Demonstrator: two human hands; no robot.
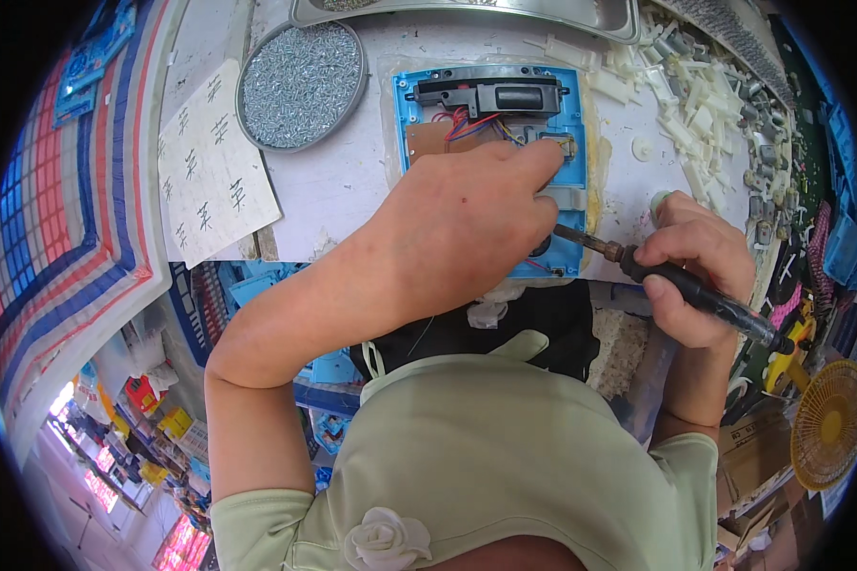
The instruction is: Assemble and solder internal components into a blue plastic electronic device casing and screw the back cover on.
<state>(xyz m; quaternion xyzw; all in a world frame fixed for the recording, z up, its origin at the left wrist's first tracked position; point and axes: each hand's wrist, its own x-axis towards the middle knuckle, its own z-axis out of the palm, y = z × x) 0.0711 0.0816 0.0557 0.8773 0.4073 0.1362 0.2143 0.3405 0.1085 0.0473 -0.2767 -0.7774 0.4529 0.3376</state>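
Note:
A blue plastic housing (pixel 568 171) lies on the table in front of me, holding a black part (pixel 505 97), red, yellow and blue wires (pixel 459 124) and a brown board (pixel 428 139). Across its middle reaches my left hand (pixel 481 214), fingers bent and drawn together at the right side of the housing. What those fingertips grip, if anything, is hidden beneath the hand. My right hand (pixel 697 252) is closed round the black handle of a soldering iron (pixel 728 309). The iron's metal tip points left, over the housing's lower right part and close to my left fingers.
A round dish (pixel 302 86) of small metal pins stands at the upper left, beside a paper sheet (pixel 221 171) with handwriting. White plastic pieces (pixel 700 119) are heaped at the right. A metal tray (pixel 467 13) sits at the far edge; a yellow fan (pixel 831 423) is lower right.

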